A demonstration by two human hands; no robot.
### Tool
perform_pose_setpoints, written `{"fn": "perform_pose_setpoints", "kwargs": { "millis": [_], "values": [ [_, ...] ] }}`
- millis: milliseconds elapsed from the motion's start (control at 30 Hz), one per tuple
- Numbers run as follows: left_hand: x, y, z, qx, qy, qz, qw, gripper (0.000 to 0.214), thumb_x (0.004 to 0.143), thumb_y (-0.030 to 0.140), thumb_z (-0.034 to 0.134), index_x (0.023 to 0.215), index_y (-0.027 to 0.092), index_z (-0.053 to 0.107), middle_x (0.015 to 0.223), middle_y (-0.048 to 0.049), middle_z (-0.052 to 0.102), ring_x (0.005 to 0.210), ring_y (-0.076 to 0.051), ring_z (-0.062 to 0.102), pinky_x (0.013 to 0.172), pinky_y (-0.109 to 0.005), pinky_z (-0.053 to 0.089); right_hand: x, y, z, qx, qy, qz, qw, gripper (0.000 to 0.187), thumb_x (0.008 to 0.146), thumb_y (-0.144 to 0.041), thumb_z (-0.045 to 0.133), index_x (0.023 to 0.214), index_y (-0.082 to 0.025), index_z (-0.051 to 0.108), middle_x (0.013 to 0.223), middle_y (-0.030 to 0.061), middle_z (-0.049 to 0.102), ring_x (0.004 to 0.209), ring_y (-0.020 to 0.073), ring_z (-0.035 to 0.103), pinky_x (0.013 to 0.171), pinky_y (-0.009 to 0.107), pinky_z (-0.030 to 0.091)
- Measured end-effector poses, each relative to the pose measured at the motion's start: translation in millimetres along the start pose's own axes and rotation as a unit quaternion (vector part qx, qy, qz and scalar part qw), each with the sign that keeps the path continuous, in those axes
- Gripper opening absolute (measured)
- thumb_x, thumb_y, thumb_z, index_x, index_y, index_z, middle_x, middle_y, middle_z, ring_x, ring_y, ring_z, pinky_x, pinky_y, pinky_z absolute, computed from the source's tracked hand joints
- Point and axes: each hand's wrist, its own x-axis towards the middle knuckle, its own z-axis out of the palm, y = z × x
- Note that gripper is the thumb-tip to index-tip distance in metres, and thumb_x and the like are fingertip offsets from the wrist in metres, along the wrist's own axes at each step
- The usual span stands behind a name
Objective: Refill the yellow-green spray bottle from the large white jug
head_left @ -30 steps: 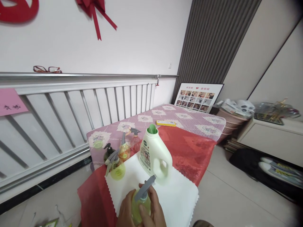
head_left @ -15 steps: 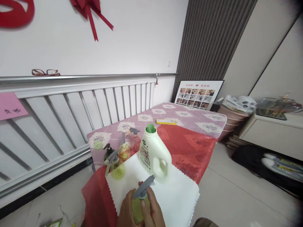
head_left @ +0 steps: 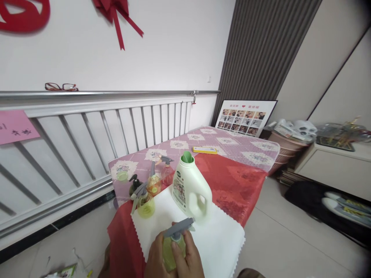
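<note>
Low over the white mat [head_left: 214, 239], my left hand [head_left: 155, 255] and my right hand [head_left: 189, 256] are both closed round a small spray bottle [head_left: 171, 256]. Yellow-green liquid shows through its clear body, and a grey trigger head [head_left: 178, 227] tops it. My right thumb lies along the front of the bottle. Just beyond stands a large pale-green jug [head_left: 193, 189] with a handle and a green piece [head_left: 187, 156] in its mouth. Left of the jug are a yellow-green spray bottle [head_left: 145, 204], an orange one [head_left: 154, 184], a pinkish one [head_left: 167, 172] and a dark pump bottle [head_left: 135, 183].
A red cloth [head_left: 228, 183] lies under the mat on the table's floral cover [head_left: 197, 137]. A yellow-edged flat case [head_left: 204, 150] and a pale green cap [head_left: 122, 176] rest there. The radiator [head_left: 116, 131] lines the left; baskets [head_left: 281, 150] stand right.
The trigger head has turned so that it lies flatter, its tip pointing right. Both hands keep their hold on the bottle. The view has shifted slightly.
</note>
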Motion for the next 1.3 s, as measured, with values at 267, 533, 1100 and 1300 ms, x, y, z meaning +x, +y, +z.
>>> {"fn": "perform_pose_setpoints", "kwargs": {
  "millis": [267, 533, 1100, 1300],
  "values": [
    [6.6, -22.7, 7.4, -0.028, -0.044, -0.008, 0.999, 0.072, 0.08, 0.04, 0.062, 0.143, 0.008, 0.047, 0.144, -0.0251, 0.062, 0.137, -0.036, 0.059, 0.117, -0.048, 0.05, 10.9, 7.0, -0.1, -0.011, 0.017, 0.009, 1.0, 0.048, 0.08, -0.06, 0.071, 0.11, -0.021, 0.072, 0.113, 0.0141, 0.079, 0.108, 0.0316, 0.073, 0.096, 0.04, 0.059],
    [10.2, -26.3, 11.7, -0.044, -0.062, 0.01, 0.997, 0.082, 0.072, 0.041, 0.071, 0.145, 0.015, 0.044, 0.144, -0.0213, 0.062, 0.133, -0.036, 0.061, 0.114, -0.051, 0.052, 7.7, 15.0, -9.1, 0.003, -0.047, -0.014, 0.999, 0.065, 0.09, -0.067, 0.059, 0.134, -0.02, 0.065, 0.143, 0.0146, 0.067, 0.139, 0.0274, 0.058, 0.119, 0.038, 0.044],
    [-0.5, 8.4, 10.5, -0.011, 0.053, -0.029, 0.998, 0.067, 0.081, 0.04, 0.053, 0.139, 0.007, 0.049, 0.139, -0.0247, 0.065, 0.13, -0.035, 0.063, 0.112, -0.05, 0.052, 2.1, 22.5, -7.9, -0.035, -0.026, -0.024, 0.999, 0.06, 0.093, -0.065, 0.055, 0.134, -0.023, 0.067, 0.129, 0.0137, 0.074, 0.138, 0.0294, 0.058, 0.121, 0.044, 0.043],
    [-1.0, -4.1, 18.9, 0.041, 0.117, 0.018, 0.992, 0.056, 0.085, 0.035, 0.049, 0.135, 0.009, 0.053, 0.132, -0.0232, 0.07, 0.124, -0.033, 0.068, 0.107, -0.049, 0.057, 14.8, 40.7, -9.5, -0.032, -0.075, -0.003, 0.997, 0.068, 0.084, -0.074, 0.058, 0.123, -0.021, 0.074, 0.11, 0.0162, 0.08, 0.121, 0.0346, 0.069, 0.111, 0.047, 0.051]
  ]
}}
